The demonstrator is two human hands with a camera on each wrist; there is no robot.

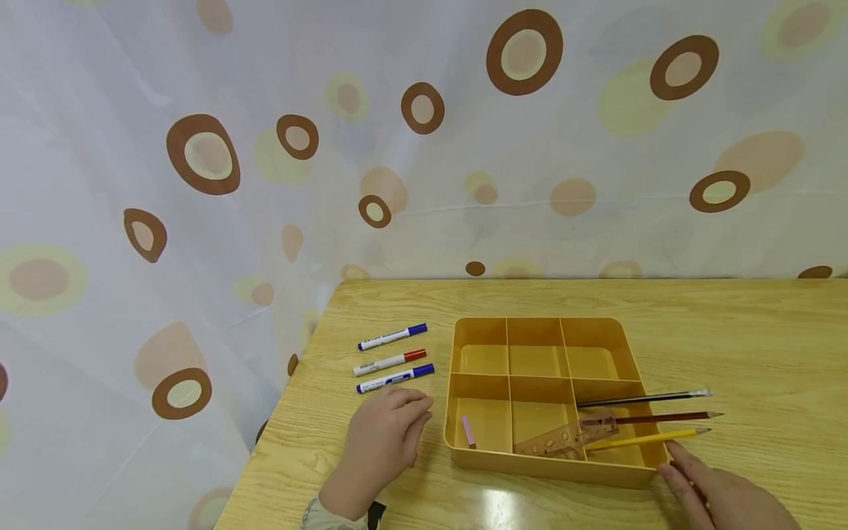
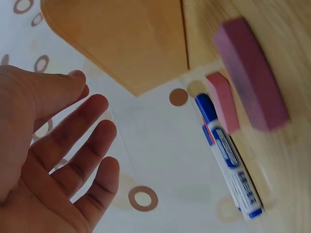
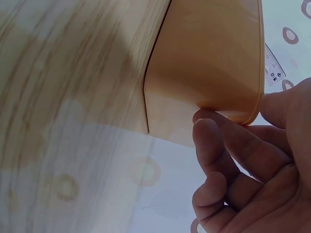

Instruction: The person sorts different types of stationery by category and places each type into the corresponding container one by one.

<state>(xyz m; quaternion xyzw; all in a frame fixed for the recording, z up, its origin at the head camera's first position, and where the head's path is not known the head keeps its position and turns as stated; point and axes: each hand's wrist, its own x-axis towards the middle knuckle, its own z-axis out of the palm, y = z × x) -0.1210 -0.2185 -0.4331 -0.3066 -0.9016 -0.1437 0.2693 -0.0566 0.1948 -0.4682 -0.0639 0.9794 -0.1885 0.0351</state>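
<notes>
Looks to me like the step in hand is steadying or shifting the tray (image 1: 517, 465), which sits on the table (image 1: 762, 338) right of three markers (image 1: 387, 364), with the right hand (image 1: 729, 493) pinching its near right corner. The left hand (image 1: 384, 434) is relaxed and empty, between markers and tray. I'd say any nudge calls for going gently, since the pencils (image 1: 669, 417) poke out over the right rim and could roll.
</notes>
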